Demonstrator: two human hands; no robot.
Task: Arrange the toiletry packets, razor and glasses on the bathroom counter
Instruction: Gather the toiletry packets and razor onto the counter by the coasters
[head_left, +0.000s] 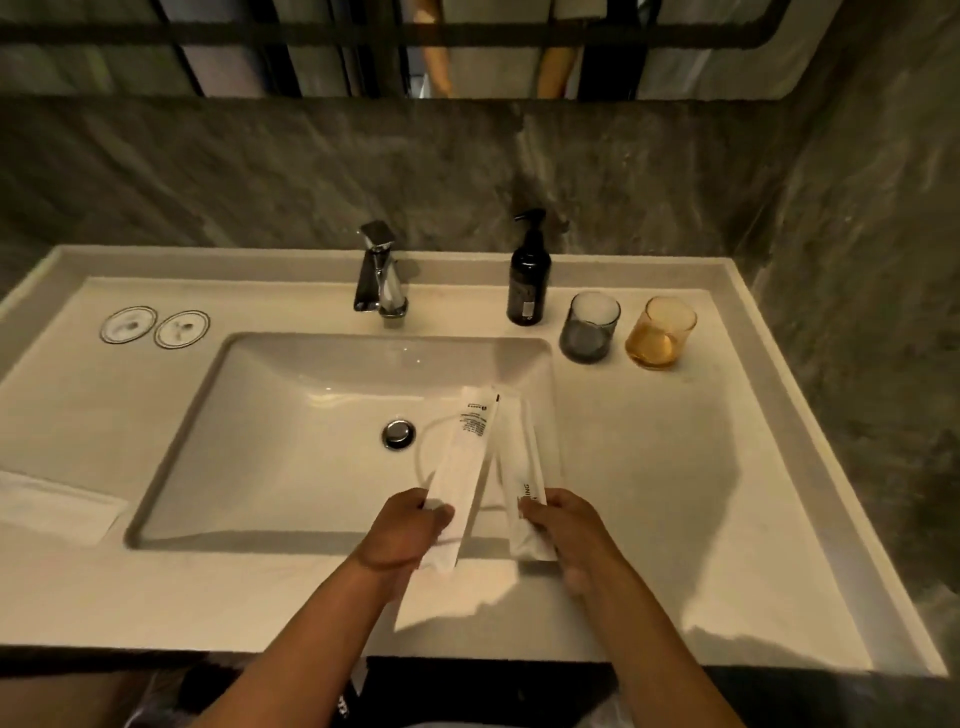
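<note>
Hands meet over the near right part of the sink (171, 470), each closed on a long white toiletry packet. The left hand (402, 535) pinches the near end of the left packet (462, 467), thumb on top, so that the packet slants away and to the right, with small dark print near its far end. The right hand (566, 530) grips the right packet (524, 462) near its lower end, fingers curled around it; this one runs almost straight away from the person, and some dark lettering shows just beyond the fingers. The two packets lie close together and seem to cross or touch near their far ends, above the basin's right edge. Beyond them, on the right side of the white counter (701, 493), stand two glasses side by side: a grey glass (589, 327) and, to its right, an amber glass (661, 332). A dark pump bottle (530, 275) stands just left of the grey glass, near the far wall, and a chrome tap (381, 275) rises behind the basin. Two round white discs (155, 326) lie on the far left of the counter, and a folded white cloth (52, 506) rests at the near left edge. No razor can be made out.
</note>
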